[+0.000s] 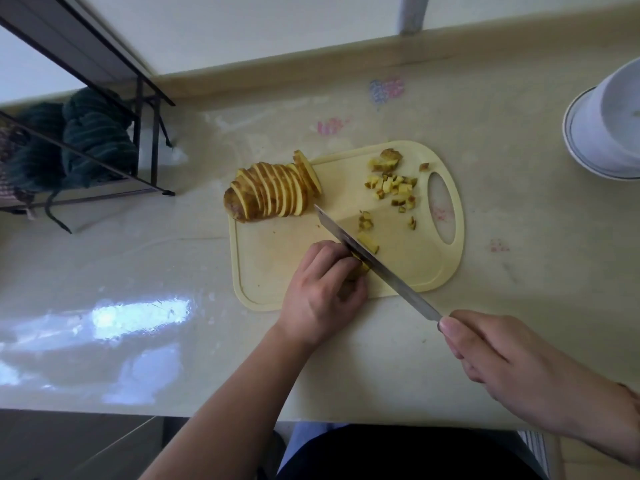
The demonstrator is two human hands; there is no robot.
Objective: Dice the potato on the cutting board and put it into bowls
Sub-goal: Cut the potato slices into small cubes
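You are in the middle of dicing: your right hand (pixel 512 362) is wrapped round the handle of the knife (pixel 374 261), which runs from 4 o'clock up toward 11 across the cutting board (pixel 270 258), its edge down on a strip of potato. Your left hand (pixel 322 289) sits at the board's 6 o'clock edge, fingers curled and pressing on that strip (pixel 360 266), fingertips just beside the flat of the blade on its left. One cut piece (pixel 367 243) lies touching the blade's other side.

The rest of the potato, sliced (pixel 273 192) but not yet diced, leans in a fan at the board's 10 o'clock corner, well apart from both hands. Finished dice (pixel 391 185) are scattered toward 1 o'clock, near the board's handle hole. The bowls (pixel 609 133) stand stacked off the board at 2 o'clock, with no potato visible in them.

The next cuts, as I judge it, call for you to draw your fingertips back along the strip ahead of the blade, knuckles forward, since little of the strip shows past your fingers.
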